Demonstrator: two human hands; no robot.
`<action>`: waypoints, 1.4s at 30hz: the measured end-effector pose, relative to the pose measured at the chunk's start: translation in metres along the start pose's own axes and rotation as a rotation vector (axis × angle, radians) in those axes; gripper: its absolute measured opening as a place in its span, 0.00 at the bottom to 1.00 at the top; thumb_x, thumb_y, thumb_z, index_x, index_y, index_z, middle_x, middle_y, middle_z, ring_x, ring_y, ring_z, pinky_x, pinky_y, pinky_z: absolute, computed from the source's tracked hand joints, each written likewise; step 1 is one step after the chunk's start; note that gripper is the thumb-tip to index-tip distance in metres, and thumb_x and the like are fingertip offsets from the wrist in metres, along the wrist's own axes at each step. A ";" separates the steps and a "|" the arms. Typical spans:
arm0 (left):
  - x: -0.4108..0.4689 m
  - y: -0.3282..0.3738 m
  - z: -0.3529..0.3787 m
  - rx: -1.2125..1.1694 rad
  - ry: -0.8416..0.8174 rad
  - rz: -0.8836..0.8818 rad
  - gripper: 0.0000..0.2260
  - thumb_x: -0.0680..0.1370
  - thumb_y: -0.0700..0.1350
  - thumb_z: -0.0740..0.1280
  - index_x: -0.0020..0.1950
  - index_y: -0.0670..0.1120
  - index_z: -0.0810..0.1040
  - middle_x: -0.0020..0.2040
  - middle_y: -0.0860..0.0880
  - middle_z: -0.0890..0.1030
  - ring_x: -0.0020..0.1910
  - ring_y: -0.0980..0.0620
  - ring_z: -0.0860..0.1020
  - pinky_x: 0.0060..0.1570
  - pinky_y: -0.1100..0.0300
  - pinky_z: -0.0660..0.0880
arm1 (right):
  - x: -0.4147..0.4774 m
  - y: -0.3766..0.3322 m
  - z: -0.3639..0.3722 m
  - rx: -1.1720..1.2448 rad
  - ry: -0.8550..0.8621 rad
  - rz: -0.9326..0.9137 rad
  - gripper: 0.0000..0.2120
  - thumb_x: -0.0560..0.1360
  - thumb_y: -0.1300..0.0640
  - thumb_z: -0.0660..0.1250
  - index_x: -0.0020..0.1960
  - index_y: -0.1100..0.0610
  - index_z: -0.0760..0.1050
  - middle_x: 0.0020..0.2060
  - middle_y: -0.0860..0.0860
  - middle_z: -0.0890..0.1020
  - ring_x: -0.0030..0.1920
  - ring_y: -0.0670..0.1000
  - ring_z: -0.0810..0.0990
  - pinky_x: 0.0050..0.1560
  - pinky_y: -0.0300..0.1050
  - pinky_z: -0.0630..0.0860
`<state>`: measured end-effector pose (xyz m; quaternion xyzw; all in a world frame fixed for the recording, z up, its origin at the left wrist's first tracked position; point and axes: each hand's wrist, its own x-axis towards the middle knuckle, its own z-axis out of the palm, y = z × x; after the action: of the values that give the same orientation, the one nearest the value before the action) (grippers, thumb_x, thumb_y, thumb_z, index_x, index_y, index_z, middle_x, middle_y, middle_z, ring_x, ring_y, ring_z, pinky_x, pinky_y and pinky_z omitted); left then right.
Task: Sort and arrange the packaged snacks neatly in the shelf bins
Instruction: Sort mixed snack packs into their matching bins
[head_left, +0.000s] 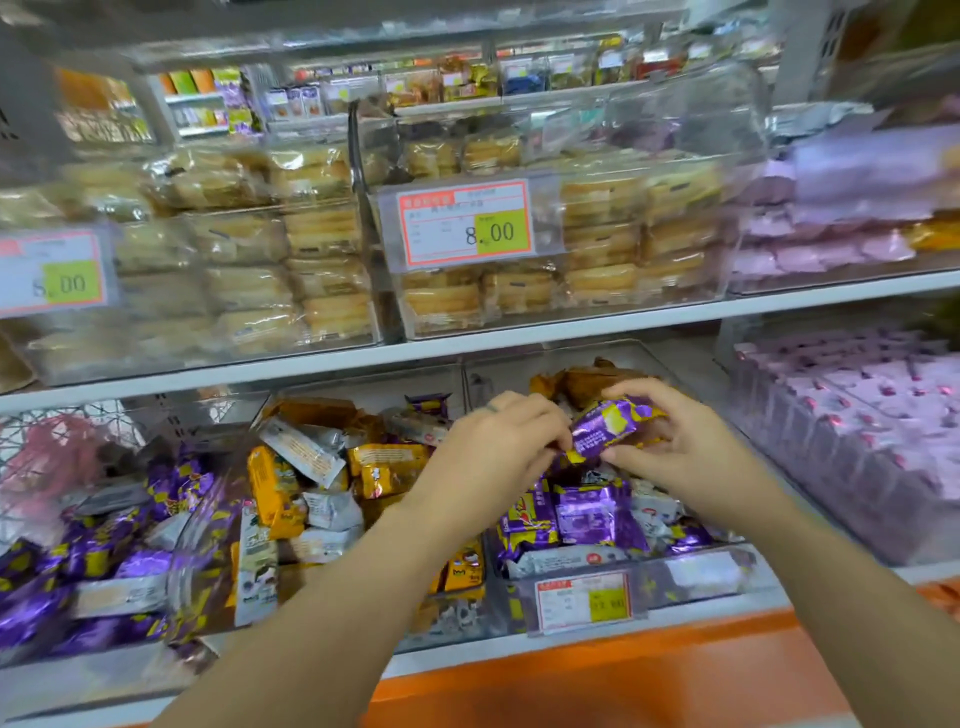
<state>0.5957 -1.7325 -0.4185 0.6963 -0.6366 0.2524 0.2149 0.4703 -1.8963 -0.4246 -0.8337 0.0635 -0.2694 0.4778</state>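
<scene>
**Purple packet held at both ends above the lower shelf bin**

At the far left of the lower shelf, a loose heap of purple packets (78, 577) is seen. Next to it, yellow and white packets (311, 488) are jumbled together in the middle bin (200, 545).

The crimped lower-left end of a single purple snack packet (608, 426) is pinched by the curled fingers of the left hand (498, 441). Its upper-right end is clasped between the thumb and fingers of the right hand (680, 441). The packet is held tilted in the air, above the right-hand bin (701, 577), where more purple packets (582, 514) lie.

The packet is judged to be light, with a glossy, slippery film wrapper and a possibly crushable filling. It is best taken by the sealed end seams or lightly across the flat sides, without squeezing.

Stacked pink boxes (857, 415) are seen at the far right.
</scene>
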 end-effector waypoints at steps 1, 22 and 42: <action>0.004 0.002 0.006 -0.025 0.009 -0.009 0.09 0.72 0.41 0.70 0.49 0.50 0.75 0.52 0.54 0.78 0.49 0.50 0.77 0.43 0.52 0.77 | -0.001 0.005 -0.007 -0.041 0.045 0.015 0.21 0.65 0.65 0.76 0.49 0.44 0.74 0.48 0.50 0.79 0.41 0.49 0.80 0.44 0.42 0.78; 0.009 0.023 0.044 -0.046 -0.654 -0.239 0.25 0.76 0.63 0.60 0.73 0.62 0.62 0.76 0.60 0.56 0.76 0.55 0.49 0.73 0.41 0.42 | -0.023 0.032 -0.054 -1.142 -0.096 0.239 0.21 0.74 0.42 0.65 0.66 0.40 0.68 0.67 0.39 0.70 0.73 0.51 0.57 0.72 0.57 0.45; 0.062 0.029 0.076 -0.240 -0.293 -0.631 0.17 0.78 0.54 0.63 0.67 0.63 0.70 0.66 0.51 0.69 0.69 0.52 0.66 0.71 0.37 0.43 | -0.015 0.046 -0.054 -0.997 0.315 -0.114 0.10 0.60 0.62 0.78 0.40 0.53 0.82 0.29 0.50 0.82 0.29 0.56 0.80 0.40 0.49 0.75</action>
<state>0.5769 -1.8309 -0.4397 0.8570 -0.4396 -0.0055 0.2689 0.4369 -1.9566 -0.4476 -0.9115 0.2096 -0.3538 -0.0077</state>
